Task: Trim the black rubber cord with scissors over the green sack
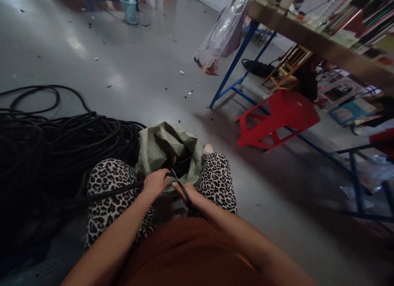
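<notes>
My left hand (156, 182) is closed round a black hose or thick cord (118, 190), close to its end. The cord runs left across my knee toward a large heap of black coils (74, 134). In my closed right hand (188, 192) is a pair of scissors (183, 190) with dark handles, their blades pointing up beside the cord's end. Whether the blades touch the cord, I cannot tell. Both hands are over the front rim of an open greenish woven sack (154, 142) between my knees. Dark pieces lie inside it, too shadowed to make out.
A red plastic stool (277, 117) lies tipped on the right, by a cluttered workbench (310, 35) with blue legs. A clear plastic bag (224, 31) hangs at the bench's corner. A light blue basket (129, 10) stands farther back. Small scraps dot the grey floor (147, 64).
</notes>
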Demonstrator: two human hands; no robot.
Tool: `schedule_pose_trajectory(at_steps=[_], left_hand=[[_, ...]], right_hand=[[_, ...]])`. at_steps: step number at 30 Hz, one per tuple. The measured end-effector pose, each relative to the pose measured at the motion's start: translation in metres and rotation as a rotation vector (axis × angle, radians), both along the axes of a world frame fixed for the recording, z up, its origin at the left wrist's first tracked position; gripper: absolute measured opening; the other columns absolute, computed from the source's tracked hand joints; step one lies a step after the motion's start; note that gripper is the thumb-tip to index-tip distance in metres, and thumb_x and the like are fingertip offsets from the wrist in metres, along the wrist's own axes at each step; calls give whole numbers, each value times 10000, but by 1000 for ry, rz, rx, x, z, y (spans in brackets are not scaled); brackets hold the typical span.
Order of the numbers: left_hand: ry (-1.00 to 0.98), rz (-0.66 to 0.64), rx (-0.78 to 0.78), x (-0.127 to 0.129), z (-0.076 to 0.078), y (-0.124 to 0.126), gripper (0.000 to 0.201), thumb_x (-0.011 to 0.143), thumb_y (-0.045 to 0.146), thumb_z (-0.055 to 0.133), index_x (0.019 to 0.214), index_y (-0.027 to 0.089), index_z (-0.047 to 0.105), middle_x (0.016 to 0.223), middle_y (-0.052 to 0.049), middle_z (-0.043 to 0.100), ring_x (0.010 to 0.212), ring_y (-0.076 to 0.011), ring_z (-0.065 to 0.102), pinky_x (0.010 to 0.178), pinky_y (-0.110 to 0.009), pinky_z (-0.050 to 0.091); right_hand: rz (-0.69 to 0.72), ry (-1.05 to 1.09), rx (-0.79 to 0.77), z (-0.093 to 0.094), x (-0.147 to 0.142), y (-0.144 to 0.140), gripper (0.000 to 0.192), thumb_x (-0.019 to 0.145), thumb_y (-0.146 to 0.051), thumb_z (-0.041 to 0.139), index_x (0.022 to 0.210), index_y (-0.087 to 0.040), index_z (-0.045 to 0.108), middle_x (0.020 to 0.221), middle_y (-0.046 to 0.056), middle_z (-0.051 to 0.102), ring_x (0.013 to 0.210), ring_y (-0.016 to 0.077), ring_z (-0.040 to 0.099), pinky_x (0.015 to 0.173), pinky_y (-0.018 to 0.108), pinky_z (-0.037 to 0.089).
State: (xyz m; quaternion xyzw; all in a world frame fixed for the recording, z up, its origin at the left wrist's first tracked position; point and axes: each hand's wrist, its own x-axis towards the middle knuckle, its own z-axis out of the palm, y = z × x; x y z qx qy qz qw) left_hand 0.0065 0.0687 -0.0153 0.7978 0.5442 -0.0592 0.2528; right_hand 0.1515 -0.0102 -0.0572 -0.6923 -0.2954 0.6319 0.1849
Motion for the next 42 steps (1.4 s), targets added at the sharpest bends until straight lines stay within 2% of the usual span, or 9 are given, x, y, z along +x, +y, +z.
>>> schedule_pose_trajectory(at_steps=[3,9,14,18,23,27,31,42], left_hand=[[1,-11,5,0,-2,1,313,854,297,456,1121,251,613,1140,-22,674,1005,-206,632,783,-286,468],[15,-21,17,0,-3,-1,301,854,280,455,1103,245,619,1107,-36,682,986,-208,636,774,-291,468],[15,-5,-2,1,0,-2,293,855,281,464,1105,247,614,1118,-45,675,1004,-207,629,804,-299,463],[8,29,2,1,3,-2,280,858,290,475,1105,243,598,1103,-47,678,1003,-206,627,809,-300,457],[30,110,-15,3,7,-1,274,866,342,485,1110,245,562,1020,-57,692,940,-209,641,773,-298,453],[23,122,-4,3,8,0,263,867,348,487,1099,244,557,998,-54,694,925,-209,644,756,-293,450],[6,125,1,3,8,0,258,867,343,487,1090,236,560,999,-52,694,927,-210,644,747,-292,448],[-14,104,-40,3,10,-2,267,860,336,505,1101,242,574,1038,-46,690,961,-197,633,789,-286,446]], right_hand=[[34,-98,-51,6,-1,1,496,800,-617,550,553,-198,454,390,-17,390,308,127,415,300,231,311],[97,-113,-41,15,1,0,518,810,-634,526,538,-204,426,377,-13,390,302,127,420,297,224,307],[80,-77,9,7,3,-5,551,796,-661,525,516,-203,401,375,-31,360,291,102,393,281,202,277],[-6,-53,-22,5,2,-3,539,772,-671,550,550,-198,416,393,-39,369,295,103,407,278,198,287],[-79,83,-91,10,0,0,467,856,-595,497,659,-172,491,442,-31,439,317,116,455,299,208,338],[-69,196,-100,7,-1,-2,441,870,-561,505,744,-140,537,515,-9,525,378,107,508,359,199,396],[-26,219,-54,1,-1,-4,469,844,-586,528,806,-121,574,595,15,589,458,115,566,420,198,439],[-32,233,-38,-4,-2,-4,474,854,-585,520,817,-117,581,610,38,602,495,132,583,453,207,441]])
